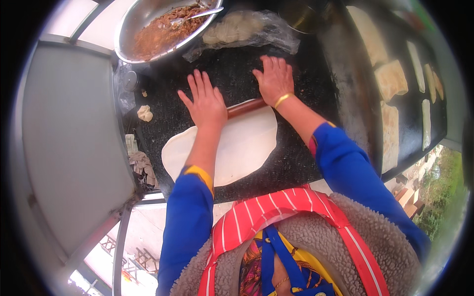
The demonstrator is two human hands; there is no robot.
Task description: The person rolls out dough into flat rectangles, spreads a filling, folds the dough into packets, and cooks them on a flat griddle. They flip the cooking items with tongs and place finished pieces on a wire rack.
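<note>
A thin sheet of rolled dough (246, 148) lies on the black speckled worktop (303, 159) in front of me. Across its far edge rests a brown wooden rolling pin (246, 108). My left hand (206, 101) lies over the pin's left end, palm down, fingers stretched forward and spread. Over the other end is my right hand (274, 81), also palm down with its fingers extended and the thumb apart. Neither hand's fingers wrap around the pin. My left forearm hides part of the dough, and both palms cover the pin's ends.
At the far left stands a metal bowl (124, 46) of reddish-brown filling (157, 35) with a spoon (202, 14). Beside it, a clear plastic bag (283, 35) covers pale dough. A small dough lump (144, 113) sits left. Flatbreads (391, 80) lie on a griddle (411, 111) at right.
</note>
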